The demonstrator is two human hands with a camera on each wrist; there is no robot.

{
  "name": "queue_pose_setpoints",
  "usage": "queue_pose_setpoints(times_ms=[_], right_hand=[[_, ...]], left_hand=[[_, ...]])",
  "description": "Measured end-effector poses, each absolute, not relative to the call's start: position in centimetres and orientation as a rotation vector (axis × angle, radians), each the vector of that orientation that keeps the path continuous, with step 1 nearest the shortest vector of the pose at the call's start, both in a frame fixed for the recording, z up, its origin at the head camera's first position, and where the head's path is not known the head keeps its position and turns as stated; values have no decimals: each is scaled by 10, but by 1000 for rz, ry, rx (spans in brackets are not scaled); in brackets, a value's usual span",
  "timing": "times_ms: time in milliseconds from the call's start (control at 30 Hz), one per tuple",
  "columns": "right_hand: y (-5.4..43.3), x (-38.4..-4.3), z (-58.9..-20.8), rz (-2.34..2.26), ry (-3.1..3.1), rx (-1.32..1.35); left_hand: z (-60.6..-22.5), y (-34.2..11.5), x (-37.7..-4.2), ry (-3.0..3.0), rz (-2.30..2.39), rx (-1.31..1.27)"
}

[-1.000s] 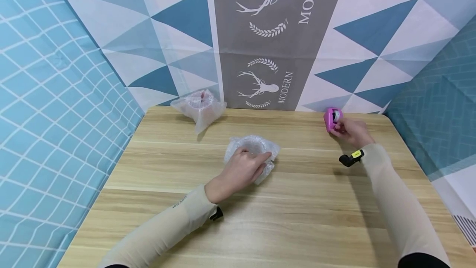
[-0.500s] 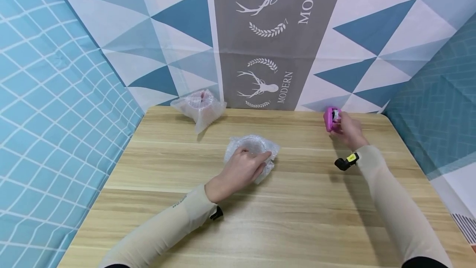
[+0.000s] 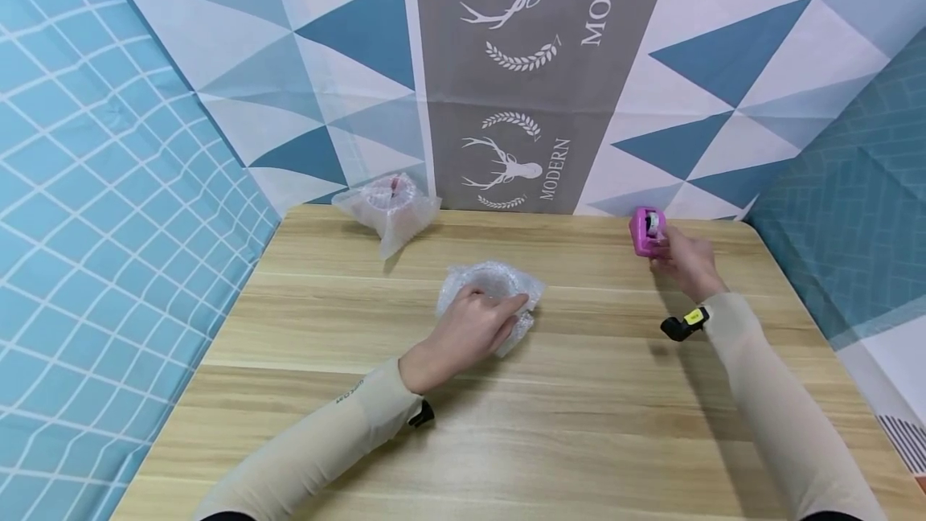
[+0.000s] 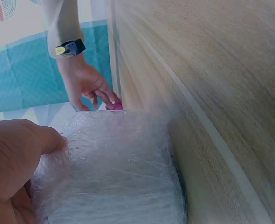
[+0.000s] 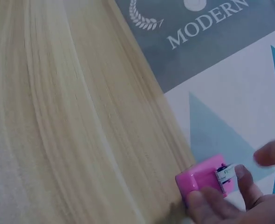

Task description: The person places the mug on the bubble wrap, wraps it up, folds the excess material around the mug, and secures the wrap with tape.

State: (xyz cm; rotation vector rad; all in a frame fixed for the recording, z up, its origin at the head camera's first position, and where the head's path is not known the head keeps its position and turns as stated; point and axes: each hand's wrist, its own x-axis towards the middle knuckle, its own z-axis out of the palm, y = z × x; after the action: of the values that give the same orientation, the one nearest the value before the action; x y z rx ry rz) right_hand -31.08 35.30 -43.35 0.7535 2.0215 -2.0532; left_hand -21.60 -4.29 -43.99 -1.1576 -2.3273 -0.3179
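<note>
Near the middle of the table lies a bundle in clear bubble wrap (image 3: pixel 488 280), its layers hiding what is inside. My left hand (image 3: pixel 473 328) reaches over its near side and holds it; in the left wrist view the thumb presses on the wrap (image 4: pixel 114 172). At the far right edge of the table stands a pink tape dispenser (image 3: pixel 641 233). My right hand (image 3: pixel 689 264) has its fingers around the near right side of it. In the right wrist view one fingertip touches the white tape end (image 5: pixel 225 173), while other fingers lie against the pink body (image 5: pixel 193 182).
A second bubble-wrapped item (image 3: pixel 391 211), with something reddish inside, stands at the far left of the wooden table (image 3: pixel 579 416). Patterned cloth (image 3: pixel 506 63) hangs right behind the table's far edge, and blue cloths hang at both sides.
My right hand shifts a little left over the tape dispenser, then slightly back to the right and nearer. The left hand and its bundle stay where they are.
</note>
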Motion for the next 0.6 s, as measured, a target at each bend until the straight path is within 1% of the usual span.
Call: queue_pose_setpoints(times_ms=[100, 200, 333, 600], right_hand=[[357, -304, -434, -2237, 1836, 734], [357, -302, -435, -2322, 1761, 697], [356, -304, -440, -2188, 1908, 728], [359, -305, -451, -1978, 1982, 922]], left_hand=[[-440, -43, -216, -2323, -313, -1159], [-439, -43, -217, -2323, -307, -1154], [-439, -44, -217, -2327, -310, -1146], [-440, -42, -216, -2341, -309, -1153]])
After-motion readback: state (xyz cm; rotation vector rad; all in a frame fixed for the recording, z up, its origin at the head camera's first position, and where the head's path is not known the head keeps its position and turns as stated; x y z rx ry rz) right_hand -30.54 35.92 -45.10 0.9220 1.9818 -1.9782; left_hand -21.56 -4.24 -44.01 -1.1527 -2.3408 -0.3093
